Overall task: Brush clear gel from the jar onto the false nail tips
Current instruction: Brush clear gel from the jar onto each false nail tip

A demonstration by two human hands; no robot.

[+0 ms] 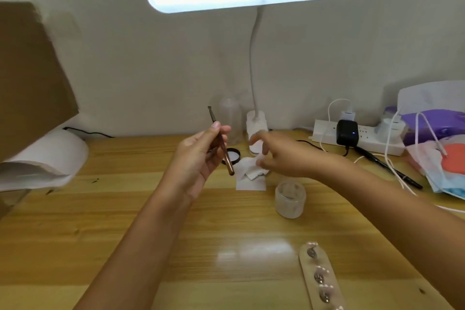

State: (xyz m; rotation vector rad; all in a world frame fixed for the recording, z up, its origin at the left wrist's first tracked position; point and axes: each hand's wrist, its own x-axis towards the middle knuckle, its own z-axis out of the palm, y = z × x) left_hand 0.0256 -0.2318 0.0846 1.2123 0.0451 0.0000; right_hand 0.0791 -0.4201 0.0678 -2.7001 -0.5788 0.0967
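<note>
Forearms (151, 221) out; L hand (198, 152) pinches brush (227, 162) upright, R hand (279, 156) at wipe (251, 175).

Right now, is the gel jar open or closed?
Open. The jar stands upright, its mouth uncovered; a black lid lies apart on the table.

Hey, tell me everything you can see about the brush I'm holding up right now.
The brush is a slim, straight stick: coppery-brown glossy handle, narrower neck, small dark tip on top. It stands nearly upright, tip up and leaning slightly left, held above the wooden table. The left hand pinches it mid-shaft between thumb and fingers; nothing else touches it. Any gel on the tip is too small to tell.
</note>
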